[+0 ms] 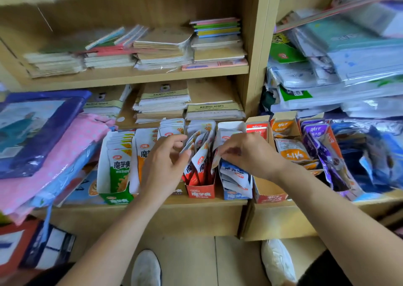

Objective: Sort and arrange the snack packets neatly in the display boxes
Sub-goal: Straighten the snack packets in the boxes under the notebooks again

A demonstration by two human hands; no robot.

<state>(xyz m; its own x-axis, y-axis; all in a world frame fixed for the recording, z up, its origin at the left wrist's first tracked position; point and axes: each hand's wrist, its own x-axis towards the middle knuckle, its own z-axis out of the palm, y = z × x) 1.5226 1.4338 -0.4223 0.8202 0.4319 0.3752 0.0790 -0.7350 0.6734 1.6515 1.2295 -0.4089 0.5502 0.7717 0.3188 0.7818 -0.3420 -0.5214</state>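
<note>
Reaching in from below, both forearms angle up over the shelf (196, 202) edge. Left hand (165, 154): palm down, fingers curled, pinching the tops of the red packets (201, 163), which stand fanned and loose in the red box (201, 192). Right hand (246, 152): fingers bent down, pinching a white-backed packet (214, 161) over the blue box (236, 195), which holds slumped blue packets (233, 172). Green box (115, 197) at far left: green packets (118, 172) upright in a tidy row.
</note>
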